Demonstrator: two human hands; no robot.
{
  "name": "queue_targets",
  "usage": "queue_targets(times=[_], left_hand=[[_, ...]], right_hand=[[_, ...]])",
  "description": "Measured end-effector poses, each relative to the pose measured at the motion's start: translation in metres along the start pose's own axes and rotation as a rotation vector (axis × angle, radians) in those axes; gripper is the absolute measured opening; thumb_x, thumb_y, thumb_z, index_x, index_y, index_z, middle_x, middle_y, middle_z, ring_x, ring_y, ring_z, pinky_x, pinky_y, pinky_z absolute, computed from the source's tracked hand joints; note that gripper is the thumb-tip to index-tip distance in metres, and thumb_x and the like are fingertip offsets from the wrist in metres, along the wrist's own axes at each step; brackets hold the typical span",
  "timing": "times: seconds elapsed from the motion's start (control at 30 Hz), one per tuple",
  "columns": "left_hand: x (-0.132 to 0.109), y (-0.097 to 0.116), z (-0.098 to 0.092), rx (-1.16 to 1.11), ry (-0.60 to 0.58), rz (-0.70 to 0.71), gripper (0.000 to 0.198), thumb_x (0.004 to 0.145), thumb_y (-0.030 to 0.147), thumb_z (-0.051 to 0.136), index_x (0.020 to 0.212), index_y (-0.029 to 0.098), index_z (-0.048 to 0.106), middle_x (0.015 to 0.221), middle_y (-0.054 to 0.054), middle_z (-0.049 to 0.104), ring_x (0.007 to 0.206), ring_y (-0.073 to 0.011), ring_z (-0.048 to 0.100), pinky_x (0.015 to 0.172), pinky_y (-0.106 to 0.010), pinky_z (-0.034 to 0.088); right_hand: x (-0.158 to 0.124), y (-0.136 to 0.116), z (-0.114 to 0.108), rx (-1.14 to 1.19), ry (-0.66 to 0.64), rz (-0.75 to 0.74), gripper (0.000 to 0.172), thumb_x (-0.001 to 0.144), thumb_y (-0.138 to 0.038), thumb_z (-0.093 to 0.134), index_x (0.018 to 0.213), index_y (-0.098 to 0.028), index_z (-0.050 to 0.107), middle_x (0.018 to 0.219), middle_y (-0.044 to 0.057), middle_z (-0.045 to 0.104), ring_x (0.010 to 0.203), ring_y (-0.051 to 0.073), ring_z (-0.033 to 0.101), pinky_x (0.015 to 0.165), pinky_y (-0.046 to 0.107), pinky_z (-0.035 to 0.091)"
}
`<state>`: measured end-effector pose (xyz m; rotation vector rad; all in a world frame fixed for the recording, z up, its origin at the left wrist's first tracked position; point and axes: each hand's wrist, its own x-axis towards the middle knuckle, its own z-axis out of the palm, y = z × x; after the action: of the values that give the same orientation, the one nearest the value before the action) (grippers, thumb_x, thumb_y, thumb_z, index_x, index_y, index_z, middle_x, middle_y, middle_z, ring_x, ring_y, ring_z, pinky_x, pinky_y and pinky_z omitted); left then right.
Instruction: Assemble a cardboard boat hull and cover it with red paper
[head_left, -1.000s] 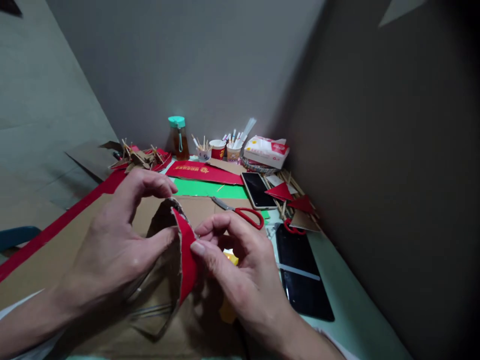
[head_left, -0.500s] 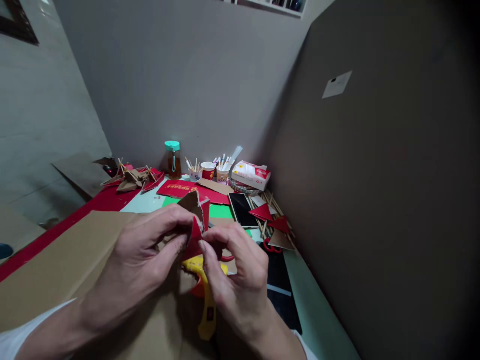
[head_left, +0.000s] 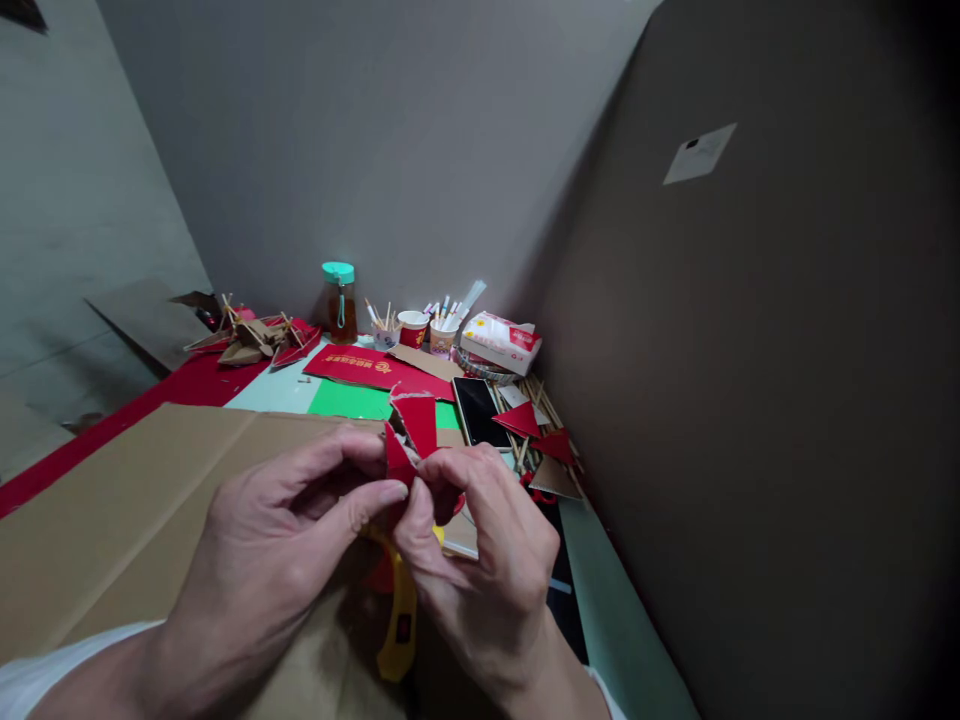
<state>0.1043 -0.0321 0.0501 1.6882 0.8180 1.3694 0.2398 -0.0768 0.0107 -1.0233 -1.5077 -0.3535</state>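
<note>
Between both hands is a small folded piece of red cardboard (head_left: 417,420), its torn, pale edges facing up. My left hand (head_left: 300,530) is closed on its left side, thumb in front and fingers behind. My right hand (head_left: 480,540) pinches its lower right edge between thumb and forefinger. Beneath the hands lies a yellow glue gun (head_left: 399,625), partly hidden by them. Something red shows just behind my right fingers, too covered to make out. A large sheet of brown cardboard (head_left: 172,480) spreads under my left arm.
Along the back stand a bottle with a teal lid (head_left: 340,305), cups of sticks and pens (head_left: 444,338) and a tissue box (head_left: 501,343). A phone (head_left: 480,412) lies beside bamboo sticks and red triangles (head_left: 519,420). Red cardboard models (head_left: 259,340) sit at back left.
The red cardboard piece has turned, so more of its red face shows and less of its brown inside. Both hands stay on it. The camera view has shifted slightly.
</note>
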Motion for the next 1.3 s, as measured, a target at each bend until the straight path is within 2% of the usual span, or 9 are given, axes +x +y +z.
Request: queue_targets(times=[0.17, 0.3, 0.43, 0.57, 0.63, 0.73, 1.0, 1.17, 1.3], left_hand=[[-0.002, -0.010, -0.001, -0.033, -0.030, 0.002, 0.017, 0.070, 0.018, 0.083, 0.077, 0.034, 0.082, 0.076, 0.010, 0.080, 0.065, -0.0091, 0.076, 0.070, -0.005, 0.057], [-0.004, -0.016, -0.010, 0.068, -0.041, -0.003, 0.017, 0.073, 0.028, 0.086, 0.085, 0.041, 0.082, 0.084, 0.012, 0.080, 0.071, -0.0089, 0.076, 0.074, -0.006, 0.058], [-0.001, -0.015, -0.018, 0.074, -0.077, -0.011, 0.015, 0.072, 0.033, 0.088, 0.085, 0.038, 0.084, 0.086, 0.007, 0.083, 0.076, -0.0140, 0.079, 0.075, -0.010, 0.061], [0.005, -0.010, -0.020, 0.011, -0.060, -0.052, 0.014, 0.073, 0.034, 0.088, 0.086, 0.034, 0.083, 0.082, 0.004, 0.082, 0.071, -0.0164, 0.080, 0.067, -0.013, 0.062], [0.007, -0.008, -0.022, -0.031, -0.061, -0.049, 0.017, 0.072, 0.033, 0.090, 0.088, 0.034, 0.083, 0.083, 0.004, 0.082, 0.070, -0.0160, 0.079, 0.065, -0.012, 0.062], [0.008, -0.006, -0.028, -0.120, -0.081, -0.057, 0.018, 0.073, 0.027, 0.091, 0.088, 0.033, 0.083, 0.083, 0.004, 0.082, 0.072, -0.0151, 0.078, 0.066, -0.014, 0.063], [0.020, 0.016, -0.048, -0.343, -0.134, -0.166, 0.010, 0.079, 0.025, 0.087, 0.087, 0.028, 0.082, 0.085, 0.003, 0.079, 0.075, -0.0136, 0.073, 0.070, -0.016, 0.062], [0.036, 0.027, -0.060, -0.644, -0.179, -0.253, 0.010, 0.081, 0.018, 0.081, 0.088, 0.025, 0.081, 0.092, 0.000, 0.080, 0.090, -0.0138, 0.072, 0.083, -0.015, 0.058], [0.040, 0.026, -0.068, -0.698, -0.178, -0.269, 0.011, 0.080, 0.016, 0.083, 0.087, 0.024, 0.080, 0.091, -0.001, 0.079, 0.093, -0.0132, 0.070, 0.086, -0.014, 0.056]], right_hand=[[-0.001, -0.003, 0.003, -0.001, 0.023, 0.027, 0.013, 0.090, -0.003, 0.058, 0.097, -0.014, 0.060, 0.080, 0.003, 0.063, 0.073, 0.013, 0.059, 0.067, 0.028, 0.050], [0.005, -0.009, -0.001, 0.120, 0.050, 0.184, 0.016, 0.083, -0.002, 0.057, 0.086, -0.016, 0.061, 0.074, -0.002, 0.059, 0.064, 0.008, 0.053, 0.057, 0.021, 0.046], [0.016, -0.012, -0.014, 0.259, -0.085, 0.320, 0.014, 0.083, -0.004, 0.062, 0.083, -0.018, 0.063, 0.075, -0.004, 0.061, 0.064, 0.006, 0.056, 0.058, 0.017, 0.047], [0.018, -0.010, -0.022, 0.271, -0.154, 0.225, 0.011, 0.092, -0.009, 0.066, 0.099, -0.017, 0.069, 0.088, -0.001, 0.069, 0.078, 0.009, 0.062, 0.070, 0.022, 0.052], [0.017, -0.009, -0.021, 0.229, -0.168, 0.165, 0.015, 0.094, -0.010, 0.069, 0.108, -0.017, 0.068, 0.096, 0.001, 0.069, 0.087, 0.010, 0.063, 0.078, 0.023, 0.053], [0.019, -0.013, -0.016, 0.168, -0.150, 0.122, 0.014, 0.096, -0.009, 0.067, 0.108, -0.017, 0.067, 0.099, 0.002, 0.068, 0.091, 0.011, 0.063, 0.081, 0.024, 0.053], [0.047, -0.034, 0.002, 0.015, -0.168, 0.001, 0.010, 0.101, -0.010, 0.055, 0.094, -0.018, 0.056, 0.086, 0.002, 0.060, 0.078, 0.014, 0.057, 0.066, 0.028, 0.044], [0.061, -0.044, 0.025, 0.223, -0.182, 0.213, 0.015, 0.103, -0.020, 0.053, 0.088, -0.022, 0.054, 0.081, -0.004, 0.057, 0.072, 0.010, 0.054, 0.062, 0.025, 0.039], [0.061, -0.045, 0.040, 0.334, -0.121, 0.261, 0.015, 0.103, -0.024, 0.052, 0.088, -0.023, 0.055, 0.078, -0.004, 0.057, 0.070, 0.011, 0.055, 0.059, 0.025, 0.039]])
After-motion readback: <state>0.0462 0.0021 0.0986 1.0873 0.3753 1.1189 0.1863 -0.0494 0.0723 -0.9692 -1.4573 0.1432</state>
